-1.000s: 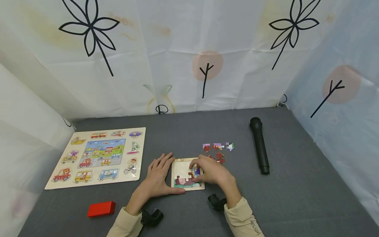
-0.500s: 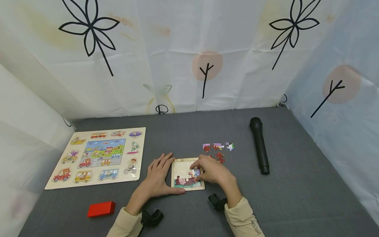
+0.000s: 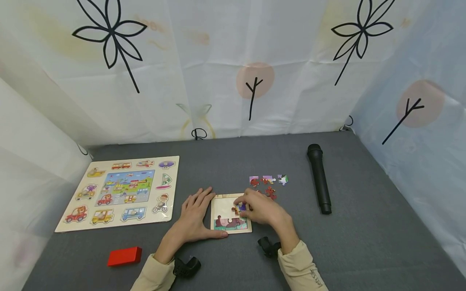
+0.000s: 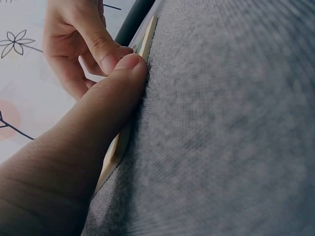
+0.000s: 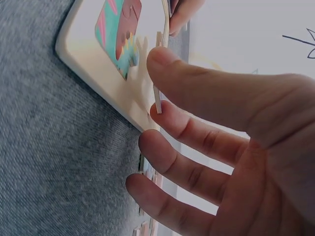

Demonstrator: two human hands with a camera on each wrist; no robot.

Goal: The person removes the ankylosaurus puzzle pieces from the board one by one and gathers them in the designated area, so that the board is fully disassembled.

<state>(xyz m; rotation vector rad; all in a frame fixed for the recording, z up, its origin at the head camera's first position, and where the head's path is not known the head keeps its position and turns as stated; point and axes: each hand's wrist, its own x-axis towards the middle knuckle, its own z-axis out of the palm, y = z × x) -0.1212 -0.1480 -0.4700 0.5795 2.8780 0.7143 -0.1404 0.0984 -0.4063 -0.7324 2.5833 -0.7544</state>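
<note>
A small wooden puzzle tray (image 3: 220,204) has joined pieces (image 3: 226,224) along its near side. My left hand (image 3: 194,220) lies spread at the tray's left, its thumb resting on the near edge. Over the tray's right part, my right hand (image 3: 263,208) pinches a colourful puzzle piece (image 3: 238,208) between thumb and fingers. In the right wrist view, that piece (image 5: 157,96) is seen edge-on, raised above the tray (image 5: 88,61). The left wrist view shows the left thumb (image 4: 118,81) on the tray's rim (image 4: 114,155).
Several loose puzzle pieces (image 3: 268,180) lie beyond the right hand. A black microphone (image 3: 319,180) is farther right. A large picture board (image 3: 165,210) lies at the left, with a red block (image 3: 124,256) nearer the front. Patterned fabric (image 3: 218,72) hangs behind the table.
The piece in my right hand has turned and lifted slightly off the joined pieces, and the right wrist has shifted a little to the right. My left hand has stayed still.
</note>
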